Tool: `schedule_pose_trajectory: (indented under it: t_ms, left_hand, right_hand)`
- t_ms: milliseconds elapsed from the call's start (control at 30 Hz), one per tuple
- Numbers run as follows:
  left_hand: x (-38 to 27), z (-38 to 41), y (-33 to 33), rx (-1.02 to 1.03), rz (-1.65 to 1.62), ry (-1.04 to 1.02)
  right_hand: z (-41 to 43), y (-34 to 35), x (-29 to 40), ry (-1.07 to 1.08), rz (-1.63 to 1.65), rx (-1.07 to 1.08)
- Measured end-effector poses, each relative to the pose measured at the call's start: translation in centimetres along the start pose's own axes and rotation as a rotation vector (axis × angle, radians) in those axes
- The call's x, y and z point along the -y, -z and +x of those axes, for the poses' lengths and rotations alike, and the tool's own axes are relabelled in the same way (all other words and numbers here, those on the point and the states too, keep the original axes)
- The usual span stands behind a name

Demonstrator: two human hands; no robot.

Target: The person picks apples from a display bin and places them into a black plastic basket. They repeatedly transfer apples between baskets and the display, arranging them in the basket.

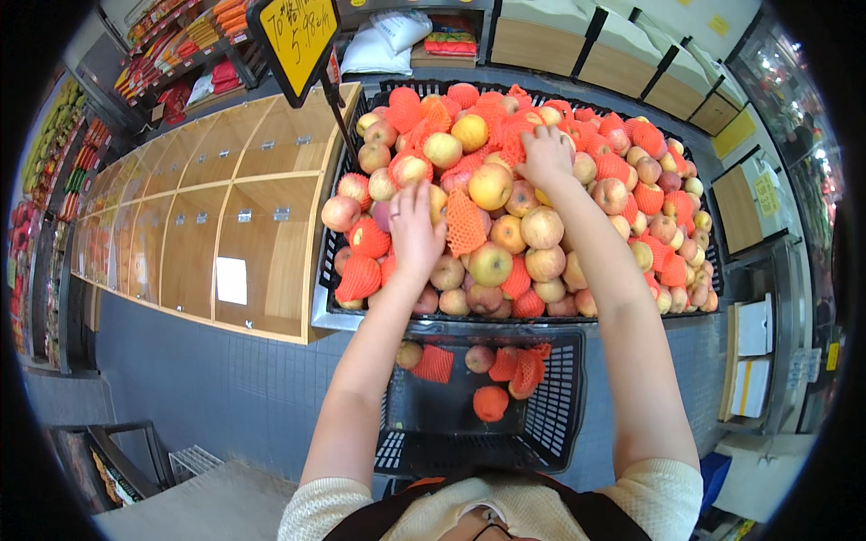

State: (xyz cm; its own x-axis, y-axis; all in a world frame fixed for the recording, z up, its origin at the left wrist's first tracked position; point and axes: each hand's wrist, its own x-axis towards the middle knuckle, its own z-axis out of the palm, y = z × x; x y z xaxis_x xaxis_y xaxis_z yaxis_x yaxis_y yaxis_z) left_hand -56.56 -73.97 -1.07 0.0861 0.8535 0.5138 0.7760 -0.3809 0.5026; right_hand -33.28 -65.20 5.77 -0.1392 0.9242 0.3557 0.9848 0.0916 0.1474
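A broad heap of red and yellow apples (491,264) fills a black plastic display crate (329,253) before me. Many apples wear orange-red foam net sleeves. My left hand (415,226) lies palm down on the near left part of the heap, against a yellowish apple (438,204). Just right of it is a loose-looking foam net (465,223). Farther back, my right hand (547,159) reaches over sleeved apples near the heap's middle, fingers spread. Both palms and the undersides of the fingers are hidden, so any grip cannot be seen.
Below the heap, a black plastic basket (575,399) holds several apples and foam nets. A wooden bin cabinet with clear lids (270,203) adjoins on the left. A yellow price sign (298,40) stands at the back left. Stocked shelves (183,47) are beyond.
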Motion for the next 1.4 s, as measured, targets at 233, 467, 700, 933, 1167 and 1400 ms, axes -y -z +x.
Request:
schedule_pose_trajectory:
  t_ms: [233,467,700,933,1167,1400]
  left_hand:
    - [-1.6,-2.4,-1.4,0.142,0.0,-0.143]
    - [-2.1,-1.1,0.2,-0.04,-0.179,0.215]
    - [-9.4,0.1,3.4,0.049,-0.557,0.061]
    - [-7.3,-2.6,3.2,0.043,-0.568,0.224]
    - [-11.6,-5.9,3.9,0.03,-0.396,0.225]
    - [-14.2,-7.4,4.2,-0.031,-0.371,-0.049]
  right_hand:
    - [2.6,-2.3,-3.3,-0.335,1.369,-0.112]
    - [-5.0,0.9,-1.1,-0.344,1.525,0.02]
    - [-10.7,4.6,2.8,-0.285,1.853,0.109]
    - [-16.6,6.8,3.0,-0.337,1.532,-0.124]
    - [-23.1,10.9,8.9,-0.135,1.293,-0.215]
    - [-22.9,6.7,7.1,-0.118,1.38,-0.086]
